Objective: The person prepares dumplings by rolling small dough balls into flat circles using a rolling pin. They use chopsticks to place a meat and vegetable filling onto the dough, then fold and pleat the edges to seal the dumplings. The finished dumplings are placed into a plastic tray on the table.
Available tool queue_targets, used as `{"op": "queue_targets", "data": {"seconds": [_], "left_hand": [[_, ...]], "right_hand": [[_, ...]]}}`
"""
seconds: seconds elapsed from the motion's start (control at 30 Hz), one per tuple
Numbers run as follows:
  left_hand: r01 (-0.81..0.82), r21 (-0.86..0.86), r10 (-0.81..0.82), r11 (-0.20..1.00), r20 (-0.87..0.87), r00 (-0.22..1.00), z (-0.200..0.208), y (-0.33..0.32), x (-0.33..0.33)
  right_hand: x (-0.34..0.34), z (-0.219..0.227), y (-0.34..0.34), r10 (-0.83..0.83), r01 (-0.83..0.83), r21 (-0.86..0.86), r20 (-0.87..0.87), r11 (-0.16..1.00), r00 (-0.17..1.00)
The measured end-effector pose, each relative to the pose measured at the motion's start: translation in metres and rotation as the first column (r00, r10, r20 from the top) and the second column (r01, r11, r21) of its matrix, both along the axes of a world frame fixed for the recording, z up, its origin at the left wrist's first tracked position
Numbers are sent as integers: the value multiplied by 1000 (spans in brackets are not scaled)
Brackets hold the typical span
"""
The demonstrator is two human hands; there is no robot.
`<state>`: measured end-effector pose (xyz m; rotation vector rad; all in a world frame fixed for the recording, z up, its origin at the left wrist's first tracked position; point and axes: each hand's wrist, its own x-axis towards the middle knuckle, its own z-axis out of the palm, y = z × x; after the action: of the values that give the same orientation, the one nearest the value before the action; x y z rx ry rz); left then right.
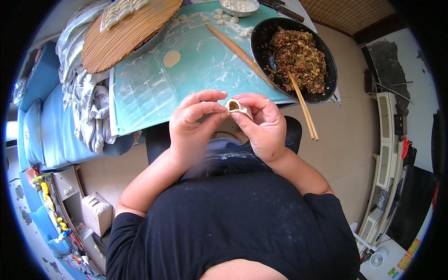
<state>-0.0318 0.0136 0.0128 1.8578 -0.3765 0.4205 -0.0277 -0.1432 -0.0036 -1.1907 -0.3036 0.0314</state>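
Observation:
A partly folded dumpling (pixel 244 111) is held up between my hands at the table's near edge, its end gaping with brown filling showing inside. My right hand (pixel 266 123) is closed around its right side, thumb below and fingers above. On the other side, my left hand (pixel 192 122) pinches at the dumpling's left edge with thumb and forefinger; its other fingers are curved and apart. A round dough wrapper (pixel 171 58) lies on the floured teal mat (pixel 205 70). Beyond my right hand stands a black pan (pixel 332 65) of minced filling (pixel 298 58), with chopsticks (pixel 303 105) resting in it.
A wooden rolling pin (pixel 240 56) lies beside the pan. Left of it are a clear compartment tray (pixel 144 93) and a round slatted board (pixel 126 35) with a tray of dumplings (pixel 120 13). Dough pieces (pixel 223 17) and a flour bowl (pixel 239 6) sit at the back.

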Motion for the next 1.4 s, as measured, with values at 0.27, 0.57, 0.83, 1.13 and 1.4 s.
{"op": "queue_targets", "data": {"seconds": [0.27, 0.57, 0.83, 1.13, 1.4], "left_hand": [[-62, 49, 60, 997, 53, 997, 4, -1, -2], [18, 16, -19, 1000, 43, 999, 4, 0, -3], [-29, 170, -6, 985, 203, 979, 0, 2, 0], [-34, 166, 4, 986, 178, 984, 6, 2, -2], [22, 224, -69, 974, 206, 976, 4, 7, 1]], "right_hand": [[-1, 0, -1, -40, 48, -105, 75, 993, 996], [-1, 1, -2, -71, 104, -186, 174, 977, 982], [-2, 0, -1, -63, 102, -217, 179, 971, 982], [-2, 7, -2, 43, -43, 0, -52, 999, 998], [-3, 6, -5, 26, -11, -170, 84, 985, 996]]}}
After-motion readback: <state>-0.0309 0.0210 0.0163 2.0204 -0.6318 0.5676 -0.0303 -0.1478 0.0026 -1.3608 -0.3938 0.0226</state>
